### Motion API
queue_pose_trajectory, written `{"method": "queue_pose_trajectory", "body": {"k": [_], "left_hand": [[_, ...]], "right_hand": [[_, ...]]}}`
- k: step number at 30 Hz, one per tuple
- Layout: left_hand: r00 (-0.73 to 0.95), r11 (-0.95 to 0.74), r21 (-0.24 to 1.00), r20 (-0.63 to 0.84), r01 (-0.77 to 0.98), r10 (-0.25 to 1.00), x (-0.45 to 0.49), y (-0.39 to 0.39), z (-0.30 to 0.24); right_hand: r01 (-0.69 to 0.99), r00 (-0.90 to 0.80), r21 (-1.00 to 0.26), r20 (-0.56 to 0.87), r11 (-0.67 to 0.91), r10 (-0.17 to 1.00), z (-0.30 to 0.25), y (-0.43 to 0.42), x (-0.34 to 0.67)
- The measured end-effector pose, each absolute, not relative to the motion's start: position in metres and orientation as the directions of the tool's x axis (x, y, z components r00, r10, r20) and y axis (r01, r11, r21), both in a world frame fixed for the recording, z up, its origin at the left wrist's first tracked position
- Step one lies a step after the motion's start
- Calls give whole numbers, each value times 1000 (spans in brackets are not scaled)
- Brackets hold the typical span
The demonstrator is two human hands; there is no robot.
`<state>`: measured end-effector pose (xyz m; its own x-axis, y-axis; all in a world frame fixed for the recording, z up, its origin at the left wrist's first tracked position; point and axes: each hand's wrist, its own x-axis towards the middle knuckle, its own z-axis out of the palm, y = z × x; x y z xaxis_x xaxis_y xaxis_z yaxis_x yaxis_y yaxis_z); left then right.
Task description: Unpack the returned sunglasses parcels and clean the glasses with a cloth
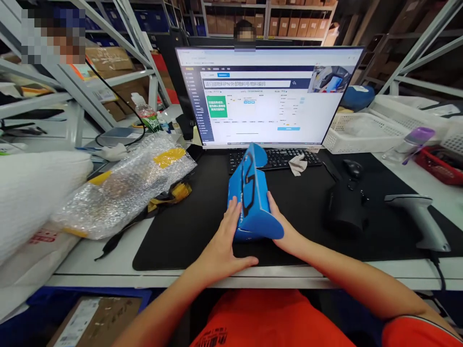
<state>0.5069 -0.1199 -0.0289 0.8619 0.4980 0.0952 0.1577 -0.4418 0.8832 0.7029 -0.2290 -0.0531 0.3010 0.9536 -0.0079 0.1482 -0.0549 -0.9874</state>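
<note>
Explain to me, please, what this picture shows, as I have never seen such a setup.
There is no machine here: a camera on a person's head looks forward and down at their bare hands. The left hand and right hand, partly hidden, steady a blue box with its lid raised, above a black mat. Beyond are a keyboard and monitor. Bubble-wrapped goods lie left; a mouse and handheld scanner lie right.

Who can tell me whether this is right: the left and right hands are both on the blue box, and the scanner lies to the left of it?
Not quite: the scanner lies to the right of the blue box, as the head view shows. The left hand and right hand are indeed both on it.
</note>
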Motion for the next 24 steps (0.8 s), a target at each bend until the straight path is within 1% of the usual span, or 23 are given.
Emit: {"method": "queue_pose_trajectory", "body": {"k": [1, 3, 4, 5, 7, 9, 11, 13, 15, 18, 21, 23, 24], "left_hand": [[803, -415, 889, 99, 194, 587, 506, -124, -36], [626, -250, 941, 54, 230, 778, 505, -128, -47], [533, -141, 970, 13, 200, 846, 505, -127, -51], [466, -39, 990, -29, 136, 884, 504, -126, -52], [420, 108, 993, -80, -42, 904, 503, -121, -52], [415, 199, 963, -110, -179, 903, 501, -118, -51], [386, 268, 929, -156, -256, 909, 499, -119, -53], [359, 320, 902, -207, -290, 910, 494, -122, -59], [352, 343, 895, -235, -287, 906, 486, -125, -66], [303, 313, 916, -233, -250, 924, 470, -123, -73], [140, 185, 967, -161, -176, 977, 451, -112, -77], [63, 99, 993, -94, -69, 994, 441, -102, -81], [54, 55, 998, -55, -1, 997, 438, -98, -83]], "right_hand": [[167, 294, -985, 6, -45, 956, -51, -230, 696], [270, 237, -963, 86, 19, 968, -42, -233, 686], [338, 181, -937, 154, 86, 971, -36, -233, 682], [412, 100, -897, 221, 162, 970, -29, -233, 678], [548, -64, -791, 283, 271, 957, -17, -229, 673], [658, -173, -682, 276, 319, 946, -11, -221, 669], [732, -233, -587, 259, 344, 937, -13, -213, 667], [757, -274, -537, 257, 372, 927, -21, -207, 665], [740, -300, -531, 291, 414, 909, -31, -204, 664], [698, -326, -503, 410, 510, 852, -45, -201, 662], [697, -357, -428, 488, 575, 797, -53, -197, 659], [715, -382, -380, 489, 586, 784, -55, -194, 656], [723, -393, -362, 484, 588, 782, -56, -192, 656]]}}
